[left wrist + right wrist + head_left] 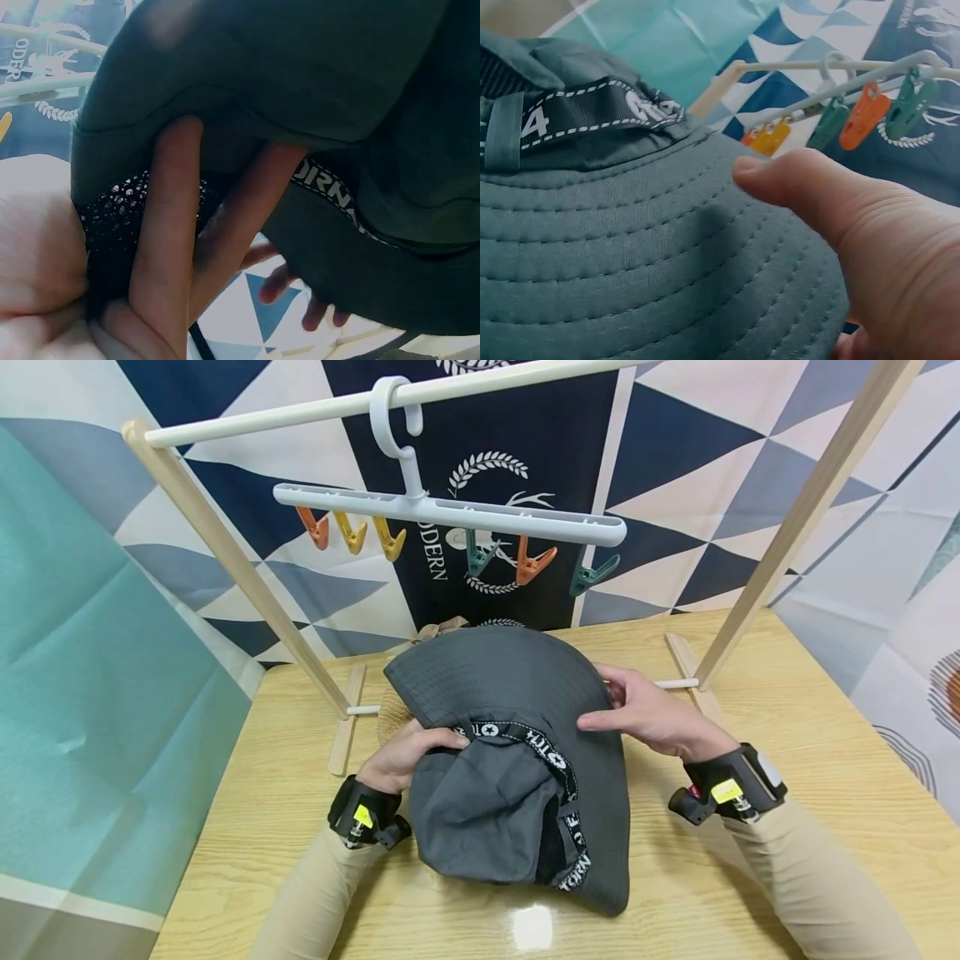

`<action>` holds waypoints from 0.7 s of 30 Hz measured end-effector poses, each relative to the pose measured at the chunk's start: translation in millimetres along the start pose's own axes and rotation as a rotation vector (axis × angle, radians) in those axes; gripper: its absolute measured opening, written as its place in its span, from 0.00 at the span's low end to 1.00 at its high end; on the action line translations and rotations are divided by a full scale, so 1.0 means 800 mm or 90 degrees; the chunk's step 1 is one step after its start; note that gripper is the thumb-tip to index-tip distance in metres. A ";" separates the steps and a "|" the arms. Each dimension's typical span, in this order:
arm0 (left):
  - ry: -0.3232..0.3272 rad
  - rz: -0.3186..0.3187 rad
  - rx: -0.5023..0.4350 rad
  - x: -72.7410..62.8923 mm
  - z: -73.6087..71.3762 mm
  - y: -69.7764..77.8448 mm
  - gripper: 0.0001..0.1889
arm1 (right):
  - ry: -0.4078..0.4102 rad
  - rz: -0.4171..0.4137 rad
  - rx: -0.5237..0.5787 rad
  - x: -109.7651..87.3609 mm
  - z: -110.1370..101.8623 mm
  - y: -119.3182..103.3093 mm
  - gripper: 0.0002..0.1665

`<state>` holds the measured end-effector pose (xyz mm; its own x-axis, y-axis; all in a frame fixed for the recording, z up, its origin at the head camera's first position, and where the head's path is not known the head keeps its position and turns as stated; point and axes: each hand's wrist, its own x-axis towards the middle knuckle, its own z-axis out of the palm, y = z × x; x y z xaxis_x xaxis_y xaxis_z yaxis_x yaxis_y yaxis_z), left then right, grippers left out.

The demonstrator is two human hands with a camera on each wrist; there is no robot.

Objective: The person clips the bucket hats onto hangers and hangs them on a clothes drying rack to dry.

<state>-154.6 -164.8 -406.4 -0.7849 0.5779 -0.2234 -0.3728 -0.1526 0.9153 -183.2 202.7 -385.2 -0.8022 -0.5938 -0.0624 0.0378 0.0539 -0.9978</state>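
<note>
A dark grey bucket hat [510, 677], its wide brim stitched in rows and a black-and-white lettered band round the crown, is held above the table. My left hand [401, 756] grips the crown's side, thumb outside; two of its fingers [169, 225] lie against the fabric near a black mesh panel. My right hand [652, 710] is at the brim's right edge. Its thumb [802, 184] stretches over the brim, with a shadow apart from the tip, and its fingers [277, 285] show past the brim's edge in the left wrist view.
A white hanger [450, 512] with several coloured clips, among them an orange clip [532, 562], hangs from the rail [300, 412] of a wooden rack. Partly hidden behind the hat is a tan woven thing [393, 714]. The rack's feet stand on the wooden table [262, 827].
</note>
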 end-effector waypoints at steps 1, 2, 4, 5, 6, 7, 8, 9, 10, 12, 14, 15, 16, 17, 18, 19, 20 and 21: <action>-0.002 0.000 0.003 0.001 0.000 -0.001 0.12 | 0.000 0.001 -0.018 -0.001 0.001 0.000 0.37; -0.004 0.000 0.006 0.001 -0.001 -0.001 0.12 | 0.005 0.005 -0.031 -0.001 0.002 0.000 0.32; -0.009 -0.001 0.009 0.002 -0.001 0.000 0.12 | 0.008 0.009 -0.036 -0.002 0.002 0.000 0.22; -0.010 -0.004 0.011 0.002 -0.002 0.000 0.12 | 0.009 0.012 -0.028 -0.003 0.002 0.000 0.20; -0.015 -0.008 0.012 0.002 -0.001 0.000 0.12 | 0.010 0.017 -0.016 -0.003 0.001 0.000 0.19; -0.019 -0.012 0.011 0.002 -0.002 0.001 0.12 | 0.011 0.021 -0.005 -0.004 0.001 0.000 0.19; -0.025 -0.016 0.010 0.001 -0.001 0.001 0.12 | 0.013 0.023 0.007 -0.004 0.001 0.000 0.19; -0.028 -0.020 0.009 0.001 -0.001 0.002 0.13 | 0.015 0.026 0.016 -0.004 0.001 0.000 0.19; -0.032 -0.024 0.008 0.001 -0.001 0.002 0.14 | 0.018 0.028 0.024 -0.005 0.001 -0.001 0.19; -0.036 -0.027 0.007 0.000 0.000 0.002 0.15 | 0.022 0.029 0.032 -0.005 0.001 -0.001 0.20; -0.029 -0.025 0.007 0.000 0.000 0.002 0.17 | 0.028 0.025 0.027 -0.005 0.002 -0.002 0.21; -0.026 -0.026 0.007 0.000 0.000 0.002 0.17 | 0.029 0.022 0.025 -0.004 0.002 -0.002 0.21; -0.024 -0.026 0.009 0.000 0.000 0.002 0.17 | 0.032 0.019 0.022 -0.004 0.002 -0.002 0.22; -0.022 -0.027 0.010 0.000 0.000 0.002 0.17 | 0.034 0.016 0.020 -0.004 0.002 -0.002 0.22; -0.018 -0.030 0.010 0.000 0.000 0.002 0.17 | 0.037 0.014 0.018 -0.005 0.002 -0.003 0.22; -0.015 -0.030 0.009 0.001 0.000 0.002 0.17 | 0.041 0.013 0.016 -0.005 0.002 -0.003 0.22; -0.012 -0.030 0.006 0.001 0.000 0.002 0.18 | 0.046 0.009 0.012 -0.006 0.001 -0.003 0.22; -0.009 -0.021 0.003 0.003 0.000 0.001 0.20 | 0.053 0.007 0.013 -0.007 0.001 -0.004 0.22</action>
<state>-156.7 -163.5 -405.8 -0.7652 0.5935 -0.2493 -0.3961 -0.1288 0.9091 -178.8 205.3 -382.0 -0.8487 -0.5241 -0.0716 0.0576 0.0430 -0.9974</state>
